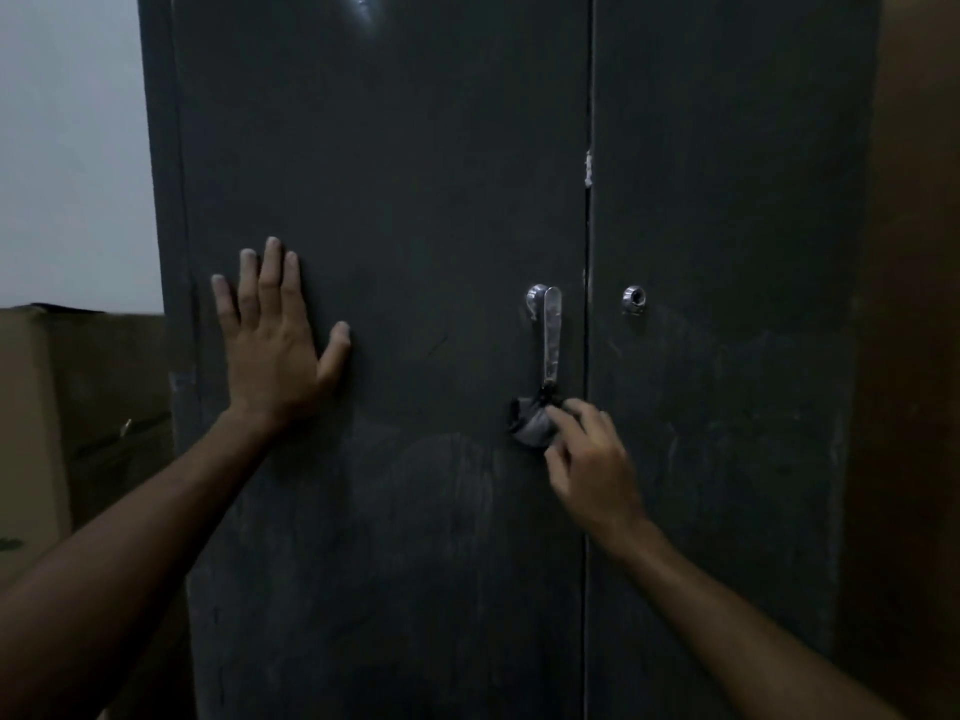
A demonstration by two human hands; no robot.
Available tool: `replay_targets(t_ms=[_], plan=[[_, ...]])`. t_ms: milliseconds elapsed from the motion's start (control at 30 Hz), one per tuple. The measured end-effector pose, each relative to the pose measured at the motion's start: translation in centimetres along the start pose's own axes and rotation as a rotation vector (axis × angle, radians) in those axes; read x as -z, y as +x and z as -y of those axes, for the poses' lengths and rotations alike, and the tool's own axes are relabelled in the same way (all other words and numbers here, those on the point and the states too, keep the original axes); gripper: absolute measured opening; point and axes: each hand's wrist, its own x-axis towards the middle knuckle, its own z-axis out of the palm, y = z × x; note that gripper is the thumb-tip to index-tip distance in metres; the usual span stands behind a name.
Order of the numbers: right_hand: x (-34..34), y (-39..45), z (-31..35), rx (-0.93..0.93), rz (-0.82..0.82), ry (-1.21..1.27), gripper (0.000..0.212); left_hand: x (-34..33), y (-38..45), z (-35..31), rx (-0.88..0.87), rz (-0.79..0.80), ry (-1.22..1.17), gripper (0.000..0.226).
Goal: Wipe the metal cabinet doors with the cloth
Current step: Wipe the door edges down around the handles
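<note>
The right hand (587,454) is pinching the bunched cloth (532,423) against the left door (389,200), just under the handle (550,335), likely wiping around it; the left hand (275,345) is pressing flat, fingers spread. Next, the right door (727,200) probably needs wiping

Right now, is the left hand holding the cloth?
No. The left hand presses flat on the left door; the right hand holds the cloth under the handle.
</note>
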Motion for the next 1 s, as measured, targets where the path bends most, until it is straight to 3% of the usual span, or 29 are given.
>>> replay_targets(t_ms=[133, 300, 367, 433, 533, 600, 733, 900, 1000], plan=[[2.2, 3.3, 0.3, -0.013, -0.33, 0.113, 0.036, -0.8, -0.1, -1.8, 0.046, 0.005, 0.029, 0.105], [1.3, 12.2, 1.7, -0.006, -0.21, 0.148, 0.04, -0.8, -0.1, -1.6, 0.034, -0.004, 0.046, 0.107], [0.2, 13.8, 2.3, -0.066, -0.251, 0.219, 0.04, -0.8, -0.2, -1.5, 0.037, 0.002, 0.049, 0.107], [-0.9, 11.7, 3.2, -0.127, -0.284, 0.247, 0.043, -0.7, -0.2, -1.3, 0.007, 0.011, 0.046, 0.104], [-1.8, 7.2, 3.2, -0.13, -0.184, 0.165, 0.054, -0.8, -0.7, -0.9, -0.212, 0.041, 0.073, 0.097], [-1.2, 8.6, 3.2, -0.164, -0.148, 0.179, 0.054, -0.9, -0.9, -0.7, -0.319, 0.054, 0.097, 0.094], [-0.2, 14.2, 4.4, -0.349, -0.224, 0.232, 0.051, -1.1, -1.0, -0.8, -0.311, 0.032, 0.111, 0.092], [-1.3, 7.6, 3.6, -0.389, -0.204, 0.408, 0.045, -1.1, -1.0, -0.8, -0.317, 0.025, 0.105, 0.091], [-0.3, 9.3, 3.3, -0.516, -0.202, 0.593, 0.035, -1.1, -1.0, -0.9, -0.312, 0.025, 0.098, 0.09]])
